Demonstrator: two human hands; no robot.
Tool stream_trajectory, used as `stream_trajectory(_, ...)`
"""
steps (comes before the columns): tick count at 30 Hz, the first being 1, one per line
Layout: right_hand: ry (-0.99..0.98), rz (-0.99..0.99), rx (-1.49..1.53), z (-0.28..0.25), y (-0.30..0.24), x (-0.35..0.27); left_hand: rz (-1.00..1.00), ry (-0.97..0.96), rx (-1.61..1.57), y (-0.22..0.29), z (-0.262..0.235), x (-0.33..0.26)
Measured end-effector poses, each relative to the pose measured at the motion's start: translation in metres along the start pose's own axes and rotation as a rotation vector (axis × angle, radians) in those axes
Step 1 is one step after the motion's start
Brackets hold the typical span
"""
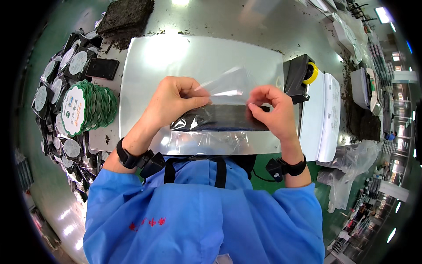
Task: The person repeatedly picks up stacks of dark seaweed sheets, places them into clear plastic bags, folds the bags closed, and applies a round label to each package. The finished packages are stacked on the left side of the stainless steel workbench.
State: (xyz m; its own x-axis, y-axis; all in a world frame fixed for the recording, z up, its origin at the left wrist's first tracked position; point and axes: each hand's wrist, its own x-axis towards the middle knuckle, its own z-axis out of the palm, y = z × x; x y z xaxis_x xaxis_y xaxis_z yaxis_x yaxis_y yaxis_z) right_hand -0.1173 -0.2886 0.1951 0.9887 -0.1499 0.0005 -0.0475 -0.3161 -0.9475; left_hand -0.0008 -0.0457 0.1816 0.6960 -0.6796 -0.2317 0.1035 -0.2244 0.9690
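Note:
A flat, dark rectangular block (220, 119) lies lengthwise at the near edge of a white board (147, 66). Clear plastic film (228, 83) rises from its far side and also spreads out along its near side. My left hand (173, 99) pinches the film just above the block's far edge, left of the middle. At the right end, my right hand (279, 112) has thumb and forefinger closed on the film, its other fingers curled. The film between the two hands is creased and shiny.
Left of the board are a black phone (102, 68), a stack of green-edged round labels (90, 108) and a heap of black packs (55, 83) with white discs. Crumbly dark slabs (125, 17) lie far left. A tape dispenser (295, 81) and white paper (313, 123) sit right.

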Motion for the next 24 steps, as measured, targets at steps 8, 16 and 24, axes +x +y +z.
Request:
stream_trajectory(8,-0.014,-0.724,-0.658,-0.007,0.005,0.011,0.688,-0.101,0.806,0.023,0.024,-0.028)
stream_trajectory(16,0.101,-0.737,-1.171,-0.051,0.005,0.014,0.8,-0.01,1.195,-0.002,0.027,-0.024)
stream_trajectory(24,0.191,-0.624,-0.91,0.031,0.018,0.007,0.834,0.179,1.12,-0.008,0.026,-0.003)
